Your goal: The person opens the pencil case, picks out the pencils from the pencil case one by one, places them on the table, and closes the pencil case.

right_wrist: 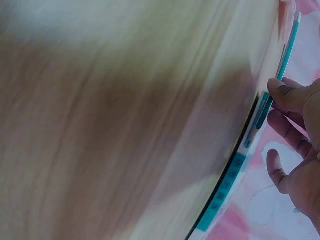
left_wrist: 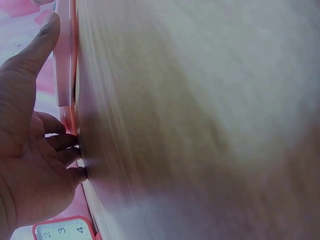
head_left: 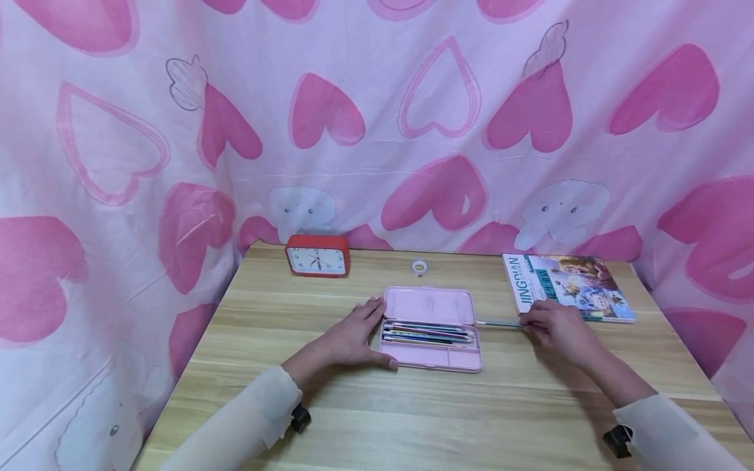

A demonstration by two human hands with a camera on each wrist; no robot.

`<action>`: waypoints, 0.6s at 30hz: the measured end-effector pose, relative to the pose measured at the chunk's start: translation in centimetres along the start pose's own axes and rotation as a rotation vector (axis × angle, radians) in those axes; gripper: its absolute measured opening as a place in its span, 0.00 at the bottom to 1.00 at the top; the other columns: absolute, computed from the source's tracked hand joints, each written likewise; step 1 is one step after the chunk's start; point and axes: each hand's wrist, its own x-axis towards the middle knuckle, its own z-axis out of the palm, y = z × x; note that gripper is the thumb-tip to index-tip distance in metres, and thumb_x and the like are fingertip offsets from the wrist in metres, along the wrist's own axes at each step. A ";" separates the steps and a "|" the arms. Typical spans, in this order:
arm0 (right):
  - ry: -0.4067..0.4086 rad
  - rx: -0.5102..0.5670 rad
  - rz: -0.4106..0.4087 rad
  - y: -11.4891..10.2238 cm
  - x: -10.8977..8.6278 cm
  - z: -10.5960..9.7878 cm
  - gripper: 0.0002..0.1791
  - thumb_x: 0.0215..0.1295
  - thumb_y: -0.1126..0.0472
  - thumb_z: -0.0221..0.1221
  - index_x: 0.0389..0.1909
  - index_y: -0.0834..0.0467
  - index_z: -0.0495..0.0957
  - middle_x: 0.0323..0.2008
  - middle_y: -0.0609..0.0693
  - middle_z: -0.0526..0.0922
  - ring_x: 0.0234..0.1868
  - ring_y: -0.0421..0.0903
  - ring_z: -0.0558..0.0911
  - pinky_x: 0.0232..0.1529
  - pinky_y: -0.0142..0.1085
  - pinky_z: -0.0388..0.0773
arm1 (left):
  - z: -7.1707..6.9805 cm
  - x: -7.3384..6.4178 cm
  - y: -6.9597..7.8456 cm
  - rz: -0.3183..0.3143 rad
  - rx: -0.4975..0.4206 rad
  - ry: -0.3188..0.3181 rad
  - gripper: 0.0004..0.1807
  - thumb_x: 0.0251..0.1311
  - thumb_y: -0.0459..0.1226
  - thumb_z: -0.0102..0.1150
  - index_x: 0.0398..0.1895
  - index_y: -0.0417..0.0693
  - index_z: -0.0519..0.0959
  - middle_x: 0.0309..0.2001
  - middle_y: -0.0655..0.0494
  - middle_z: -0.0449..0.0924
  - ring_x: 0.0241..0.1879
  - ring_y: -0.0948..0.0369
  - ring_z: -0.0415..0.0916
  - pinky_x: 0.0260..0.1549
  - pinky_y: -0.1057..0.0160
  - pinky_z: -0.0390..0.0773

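A pink pencil case (head_left: 418, 358) lies with its lid laid back, and several pencils (head_left: 427, 332) fill its rear compartment. My left hand (head_left: 350, 337) rests at the case's left side, thumb on the front corner and fingers spread along the lid's left edge. In the left wrist view, the fingertips of that hand (left_wrist: 35, 150) touch the table beside the case. To the right of the case, my right hand (head_left: 556, 327) pinches a teal pencil (head_left: 497, 324) between thumb and fingers. The right wrist view shows the pencil (right_wrist: 288, 55) between the fingertips, its eraser end toward the case.
A book (head_left: 574, 288) with a colourful cover lies behind my right hand. At the back left stands a red alarm clock (head_left: 318, 256). A small roll of tape (head_left: 419, 266) sits behind the case. The pink heart-patterned curtain (head_left: 377, 131) hangs along the table's back edge.
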 end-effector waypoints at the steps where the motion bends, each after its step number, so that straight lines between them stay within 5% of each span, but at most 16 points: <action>1: -0.012 0.001 0.013 0.2 -0.1 0.0 0.14 0.60 0.70 0.79 0.39 0.47 0.94 0.41 0.46 0.91 0.46 0.53 0.88 0.49 0.58 0.85 | 0.0 0.0 0.0 -0.002 -0.003 0.000 0.76 0.49 0.79 0.72 0.93 0.61 0.43 0.94 0.58 0.38 0.93 0.48 0.37 0.89 0.39 0.52; 9: -0.083 0.038 0.099 1.1 -0.6 0.6 0.14 0.63 0.72 0.75 0.43 0.50 0.94 0.47 0.53 0.90 0.52 0.58 0.86 0.56 0.64 0.85 | 0.0 -0.2 0.0 -0.001 0.004 0.000 0.76 0.49 0.79 0.72 0.93 0.61 0.43 0.94 0.59 0.38 0.93 0.50 0.36 0.89 0.39 0.51; 18: -0.070 0.021 0.089 1.7 -0.8 1.0 0.15 0.63 0.74 0.73 0.44 0.52 0.95 0.44 0.50 0.87 0.47 0.52 0.84 0.51 0.57 0.89 | 0.0 0.0 0.0 -0.001 0.005 -0.003 0.76 0.49 0.79 0.72 0.93 0.62 0.43 0.94 0.59 0.38 0.93 0.49 0.37 0.89 0.38 0.53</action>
